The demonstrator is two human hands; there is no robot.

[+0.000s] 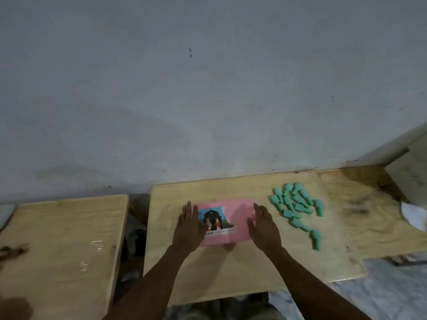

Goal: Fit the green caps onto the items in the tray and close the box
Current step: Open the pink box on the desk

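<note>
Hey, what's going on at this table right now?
A person has both hands on a closed pink box on a wooden table: the left hand lies flat on its left side, the right hand at its right edge. A pile of green caps lies loose to the right, untouched. No tray shows yet.

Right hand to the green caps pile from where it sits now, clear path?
Probably yes. The right hand rests open on the right edge of the pink box, and the green caps lie loose on the table just to its right, with only bare wood between them.
</note>
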